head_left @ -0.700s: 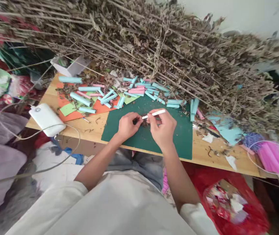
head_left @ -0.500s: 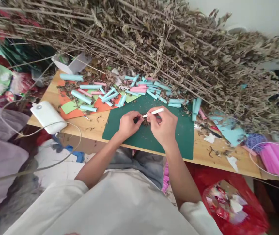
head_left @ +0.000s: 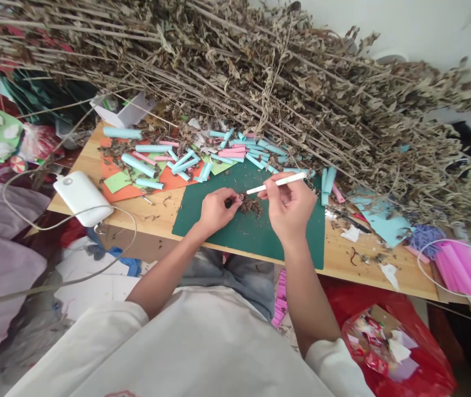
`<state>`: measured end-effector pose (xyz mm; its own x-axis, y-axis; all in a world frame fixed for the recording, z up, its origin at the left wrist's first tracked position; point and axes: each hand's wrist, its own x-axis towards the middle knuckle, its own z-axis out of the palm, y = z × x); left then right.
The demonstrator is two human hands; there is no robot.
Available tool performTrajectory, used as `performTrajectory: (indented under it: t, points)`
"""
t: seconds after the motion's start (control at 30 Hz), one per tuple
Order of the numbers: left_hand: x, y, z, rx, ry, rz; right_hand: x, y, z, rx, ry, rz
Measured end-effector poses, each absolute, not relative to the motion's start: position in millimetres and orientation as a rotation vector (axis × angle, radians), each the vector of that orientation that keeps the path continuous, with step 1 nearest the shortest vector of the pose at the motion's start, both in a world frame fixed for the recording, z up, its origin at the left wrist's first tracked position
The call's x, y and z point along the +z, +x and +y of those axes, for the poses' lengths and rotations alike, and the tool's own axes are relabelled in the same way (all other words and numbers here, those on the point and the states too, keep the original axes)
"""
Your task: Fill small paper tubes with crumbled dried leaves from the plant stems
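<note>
- The white stick (head_left: 279, 182) is pinched in the right hand (head_left: 293, 207), fingers closed on it; its long axis runs mostly sideways, the tip aimed left and slightly toward the person, the other end rising beyond the hand.
- The left hand (head_left: 218, 210) has thumb and fingers drawn together around what looks like a small roll (head_left: 241, 197), mostly hidden, its round end facing the stick.
- Tip and roll lie nearly in line, apart by a small gap; the left hand is the nearer one to that tip.
- Leaf crumbs (head_left: 252, 207) lie on the green mat (head_left: 288, 245) just below the gap, between the hands.
- Nothing seems to stand between tip and roll.
- Blue rolls (head_left: 138, 164) and pink rolls (head_left: 233, 152) lie scattered beyond the hands, with dried plants (head_left: 301, 82) behind.
- Left on the wooden surface (head_left: 345, 251): a power bank (head_left: 82, 197).
</note>
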<state>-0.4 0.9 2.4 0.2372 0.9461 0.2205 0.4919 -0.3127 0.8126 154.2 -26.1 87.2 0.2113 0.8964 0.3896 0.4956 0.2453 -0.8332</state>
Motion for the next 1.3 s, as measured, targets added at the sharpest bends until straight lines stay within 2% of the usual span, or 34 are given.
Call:
performTrajectory:
  t: [0.3,0.7,0.87,1.0,1.17,1.3]
  points:
    - [0.9,-0.6,0.8,0.972,1.944,1.303,71.2,145.2,-25.6,0.434,-1.414,-1.550]
    - [1.1,-0.1,-0.6,0.979,1.973,1.311,76.4,141.8,-20.7,0.336,-1.359,-1.850]
    - [1.8,-0.1,0.0,0.954,1.948,1.322,75.8,149.0,-22.5,0.411,-1.371,-1.730]
    - [1.0,-0.3,0.6,0.956,1.946,1.317,78.5,152.4,-31.3,0.327,-1.443,-1.577]
    - [1.0,-0.6,0.9,0.952,1.982,1.349,73.3,138.4,-36.1,0.438,-1.358,-1.677]
    - [1.9,-0.1,0.8,0.947,1.989,1.342,66.1,134.6,-32.5,0.395,-1.357,-1.655]
